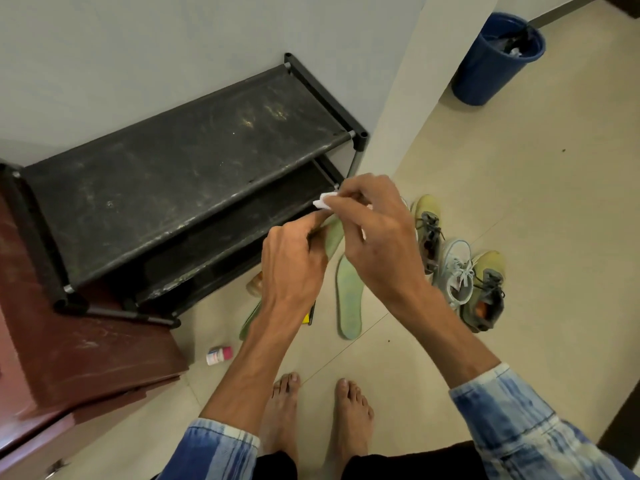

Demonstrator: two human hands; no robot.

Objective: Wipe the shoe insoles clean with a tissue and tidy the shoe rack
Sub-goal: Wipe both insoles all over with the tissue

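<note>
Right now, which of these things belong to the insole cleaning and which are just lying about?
In the job: left hand, held insole, right hand, tissue, floor insole, shoe rack, shoes.
Lying about: blue bin, small bottle, brown cabinet.

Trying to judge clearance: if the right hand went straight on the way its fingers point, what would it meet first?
Likely the shoe rack, just beyond the tissue that the right hand pinches; depth is unclear.

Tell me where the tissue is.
Head view, centre: the tissue is pinched in the right hand, just above the green insole the left hand holds, before the shoe rack.
</note>
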